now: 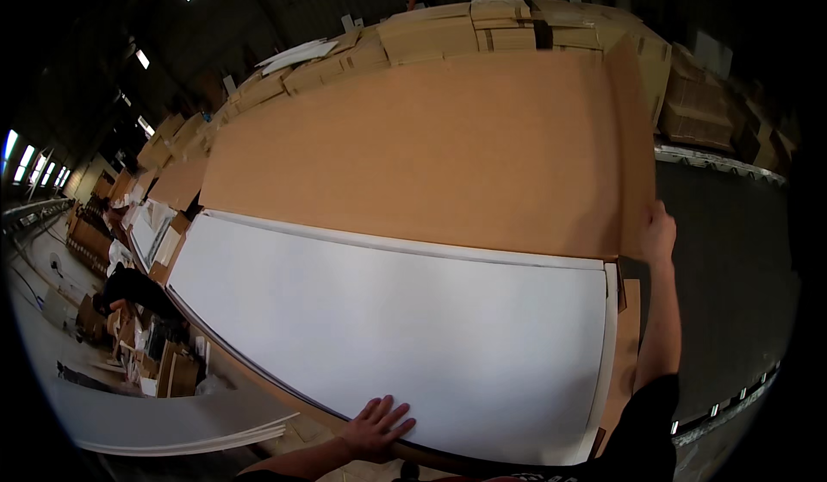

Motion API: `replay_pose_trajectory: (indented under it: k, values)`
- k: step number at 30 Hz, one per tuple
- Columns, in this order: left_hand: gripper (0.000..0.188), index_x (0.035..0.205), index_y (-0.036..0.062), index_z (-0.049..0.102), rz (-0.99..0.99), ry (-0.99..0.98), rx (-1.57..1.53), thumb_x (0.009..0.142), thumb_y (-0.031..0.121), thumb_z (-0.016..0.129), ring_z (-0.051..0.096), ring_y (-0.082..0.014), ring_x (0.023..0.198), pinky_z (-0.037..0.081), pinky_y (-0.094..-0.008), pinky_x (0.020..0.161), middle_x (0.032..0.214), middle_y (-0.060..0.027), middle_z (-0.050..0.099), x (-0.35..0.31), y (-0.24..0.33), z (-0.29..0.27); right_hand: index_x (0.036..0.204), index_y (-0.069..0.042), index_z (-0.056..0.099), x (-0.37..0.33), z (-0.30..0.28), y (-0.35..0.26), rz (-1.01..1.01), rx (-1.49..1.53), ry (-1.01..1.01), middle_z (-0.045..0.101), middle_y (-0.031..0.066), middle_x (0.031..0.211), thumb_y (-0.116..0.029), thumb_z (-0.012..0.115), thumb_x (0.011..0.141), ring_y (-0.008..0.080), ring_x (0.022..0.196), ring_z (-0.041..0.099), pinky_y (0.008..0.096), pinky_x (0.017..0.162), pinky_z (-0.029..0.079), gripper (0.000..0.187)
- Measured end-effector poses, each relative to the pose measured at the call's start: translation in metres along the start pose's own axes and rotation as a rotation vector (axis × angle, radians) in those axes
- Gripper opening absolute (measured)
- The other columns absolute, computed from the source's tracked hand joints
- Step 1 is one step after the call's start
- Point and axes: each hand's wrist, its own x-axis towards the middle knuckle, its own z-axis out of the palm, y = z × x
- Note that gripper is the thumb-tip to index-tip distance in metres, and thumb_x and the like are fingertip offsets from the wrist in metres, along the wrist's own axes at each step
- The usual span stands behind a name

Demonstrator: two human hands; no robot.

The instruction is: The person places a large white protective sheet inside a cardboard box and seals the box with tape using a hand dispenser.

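A large white panel (388, 318) lies flat in an open cardboard box, its near edge toward me. The box's big brown lid flap (413, 146) stands raised along the far side, with a narrow side flap (633, 155) folded at its right end. My left hand (376, 428) rests on the panel's near edge, fingers spread, gripping nothing. At the right, my right hand (659, 230) is closed around the outer edge of the side flap. A lower cardboard flap (624, 344) hangs at the box's right end, beside my right forearm.
Stacked cardboard boxes (431, 38) line the far side behind the lid. A dark conveyor belt (719, 267) runs at the right. Co-workers, one in dark clothes (142, 297), are at the left and far back. White boards (189, 439) lie at the lower left.
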Motion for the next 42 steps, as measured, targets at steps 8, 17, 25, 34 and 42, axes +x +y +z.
replay_pose_trajectory:
  k: [8, 17, 25, 34, 42]
  values:
    - [0.071, 0.139, 0.0098, 0.038, 0.100, 0.119, 0.061, 0.079, 0.041, 0.060, 0.035, -0.0472, 0.128, 0.030, -0.0580, 0.103, 0.144, -0.0220, 0.032, 0.005, -0.002, 0.003, 0.105, 0.002, 0.057, -0.134, -0.037, 0.032, 0.203, 0.474, 0.150, 0.065, 0.0204, 0.088, -0.008, 0.057, 0.091, 0.0280, 0.081, 0.063, 0.0319, 0.069, 0.049, 0.018]
    - [0.089, 0.143, 0.0045, 0.030, 0.153, -0.015, 0.155, 0.079, 0.063, 0.054, 0.026, -0.0455, 0.132, 0.022, -0.0585, 0.106, 0.145, -0.0231, 0.029, 0.019, -0.004, 0.005, 0.110, -0.002, 0.061, -0.328, -0.172, 0.002, -0.008, 0.203, -0.161, 0.065, 0.0199, 0.100, -0.017, 0.071, 0.075, 0.0361, 0.103, 0.059, 0.0425, 0.085, 0.047, 0.039]
    - [0.073, 0.112, -0.0014, 0.061, -0.032, -0.542, -0.100, 0.076, 0.063, 0.058, 0.061, -0.0389, 0.101, 0.048, -0.0452, 0.086, 0.108, -0.0247, 0.063, 0.042, 0.020, 0.009, 0.127, 0.001, 0.046, -0.464, -0.217, -0.139, -0.169, -0.197, -0.295, 0.044, 0.0207, 0.134, -0.030, 0.080, 0.059, 0.0407, 0.125, 0.040, 0.0474, 0.106, 0.034, 0.081]
    - [0.087, 0.133, -0.0020, 0.043, -0.187, -0.292, 0.098, 0.074, 0.058, 0.066, 0.053, -0.0388, 0.115, 0.044, -0.0448, 0.094, 0.126, -0.0256, 0.054, 0.031, 0.073, -0.004, 0.119, 0.001, 0.056, -0.460, -0.188, -0.117, -0.228, -0.449, -0.147, 0.057, 0.0158, 0.123, -0.017, 0.054, 0.076, 0.0306, 0.120, 0.052, 0.0376, 0.103, 0.041, 0.047]
    - [0.096, 0.138, -0.0031, 0.033, 0.317, 0.243, 0.160, 0.068, 0.047, 0.076, 0.042, -0.0464, 0.123, 0.036, -0.0525, 0.101, 0.137, -0.0289, 0.039, -0.001, 0.087, -0.090, 0.112, 0.004, 0.061, -0.457, -0.190, -0.112, -0.243, -0.413, -0.175, 0.061, 0.0176, 0.119, -0.014, 0.054, 0.076, 0.0318, 0.113, 0.057, 0.0377, 0.097, 0.046, 0.041]
